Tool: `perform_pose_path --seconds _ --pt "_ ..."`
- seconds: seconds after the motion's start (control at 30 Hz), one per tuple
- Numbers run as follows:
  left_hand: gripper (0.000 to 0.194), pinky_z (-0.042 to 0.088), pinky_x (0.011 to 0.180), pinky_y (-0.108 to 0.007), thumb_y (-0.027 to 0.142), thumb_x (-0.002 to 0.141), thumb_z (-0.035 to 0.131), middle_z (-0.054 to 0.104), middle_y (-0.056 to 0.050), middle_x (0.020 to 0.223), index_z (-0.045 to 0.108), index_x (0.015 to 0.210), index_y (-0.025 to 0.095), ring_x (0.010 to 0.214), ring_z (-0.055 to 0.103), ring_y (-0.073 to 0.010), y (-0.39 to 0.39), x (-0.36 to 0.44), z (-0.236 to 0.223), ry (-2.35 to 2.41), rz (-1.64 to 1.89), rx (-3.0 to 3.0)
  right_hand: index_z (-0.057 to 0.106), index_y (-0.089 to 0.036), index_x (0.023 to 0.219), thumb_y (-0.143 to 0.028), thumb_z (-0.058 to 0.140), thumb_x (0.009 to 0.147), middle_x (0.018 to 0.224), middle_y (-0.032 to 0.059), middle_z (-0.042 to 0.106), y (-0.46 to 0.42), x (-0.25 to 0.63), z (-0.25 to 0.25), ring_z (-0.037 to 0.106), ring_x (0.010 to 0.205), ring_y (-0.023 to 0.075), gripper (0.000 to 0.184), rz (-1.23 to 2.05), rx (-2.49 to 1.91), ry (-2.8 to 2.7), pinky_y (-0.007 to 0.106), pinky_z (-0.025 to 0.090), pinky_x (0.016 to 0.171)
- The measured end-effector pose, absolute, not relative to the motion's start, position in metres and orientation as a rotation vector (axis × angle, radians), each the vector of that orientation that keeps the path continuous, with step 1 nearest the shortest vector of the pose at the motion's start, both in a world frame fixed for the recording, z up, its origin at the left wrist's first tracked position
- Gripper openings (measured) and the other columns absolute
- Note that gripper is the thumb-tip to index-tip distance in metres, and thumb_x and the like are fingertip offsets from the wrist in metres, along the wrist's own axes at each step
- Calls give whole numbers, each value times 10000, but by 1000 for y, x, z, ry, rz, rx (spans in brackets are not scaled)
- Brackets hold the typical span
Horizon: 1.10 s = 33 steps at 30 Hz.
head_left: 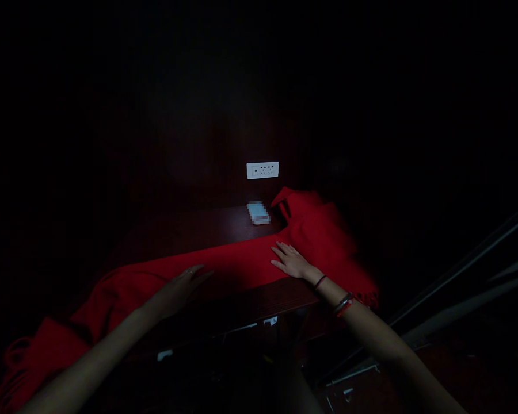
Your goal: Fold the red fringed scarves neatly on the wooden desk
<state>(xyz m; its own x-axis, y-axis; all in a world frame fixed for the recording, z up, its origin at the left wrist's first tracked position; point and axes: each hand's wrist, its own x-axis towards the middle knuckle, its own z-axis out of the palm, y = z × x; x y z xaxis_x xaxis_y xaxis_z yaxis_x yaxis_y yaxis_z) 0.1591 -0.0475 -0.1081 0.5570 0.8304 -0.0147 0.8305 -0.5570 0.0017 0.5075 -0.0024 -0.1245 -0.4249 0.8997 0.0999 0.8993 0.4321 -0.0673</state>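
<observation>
A long red scarf [237,264] with fringed ends lies stretched across a dark wooden desk [267,299]. Its left end hangs down toward the lower left, and its right end is bunched up. My right hand [292,261] rests flat on the scarf right of the middle, fingers spread, with bands around the wrist. My left hand [183,290] is over the scarf's left half, dim in shadow, its fingers stretched out. Whether it touches the cloth I cannot tell. Neither hand grips anything.
A lit, blurred, phone-like rectangle [259,213] lies on the desk behind the scarf. Above it a white socket panel [262,170] is set in the dark back wall. Pale slanting bars [461,261] stand at the right. Most surroundings are too dark to make out.
</observation>
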Motion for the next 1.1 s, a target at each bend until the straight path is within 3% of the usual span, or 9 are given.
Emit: perform_pose_path --seconds 0.13,0.27,0.47,0.6,0.73,0.8,0.9,1.0,1.1 --pt "539 334 899 -345 59 711 306 353 -65 1284 385 1217 227 1136 367 -216 -59 149 -96 1470 -197 2829 392 -120 1216 -429 309 827 1248 151 374 -13 497 -111 293 1172 224 504 -50 -1442 -2534 384 216 964" --pt "486 406 798 -331 42 718 263 451 -92 1186 454 1140 191 1017 474 -207 -55 153 -83 1607 -267 2775 473 -180 1135 -354 350 833 1079 78 515 -32 480 -99 440 1018 144 369 94 -999 -2699 290 322 892" --pt "280 403 758 -237 60 667 346 557 -24 863 553 802 192 817 521 -131 -60 138 -66 1311 -153 2709 544 -162 1036 -310 342 843 1017 71 527 -40 480 -103 460 968 131 315 125 -931 -2713 260 345 862" --pt "211 411 691 -211 104 677 392 556 -5 843 550 782 195 754 513 -115 -67 136 -62 1175 -204 2553 546 -163 1021 -292 344 844 1010 69 524 -41 486 -105 455 968 125 298 79 -878 -2735 245 349 851" --pt "223 402 665 -220 220 790 325 550 -15 769 541 769 171 678 493 -106 -45 147 -50 1134 -6 2592 565 -168 927 -249 323 854 899 58 549 -44 485 -105 490 854 124 266 -103 -915 -2780 253 381 765" --pt "278 392 720 -243 293 824 293 549 -26 805 542 815 169 732 496 -119 -33 157 -49 1160 109 2679 564 -163 881 -236 306 859 835 53 552 -46 483 -103 495 783 124 269 -221 -953 -2776 254 386 722" --pt "349 350 841 -277 388 812 339 503 -62 1059 487 1050 180 952 464 -159 -22 173 -63 1172 214 2766 552 -155 865 -231 288 863 804 54 543 -50 481 -100 486 762 128 274 -353 -979 -2713 259 378 721" --pt "513 261 929 -392 474 790 343 294 -97 1310 344 1228 205 1174 278 -247 -21 182 -89 1312 152 2761 542 -158 858 -229 310 854 807 54 532 -54 482 -101 479 785 134 243 -391 -944 -2722 268 372 741" --pt "589 181 926 -517 530 782 298 142 -91 1376 214 1294 250 1234 122 -305 -24 176 -110 1411 -71 2669 542 -156 838 -220 329 843 814 55 529 -56 487 -107 482 792 132 222 -363 -907 -2804 272 379 751"
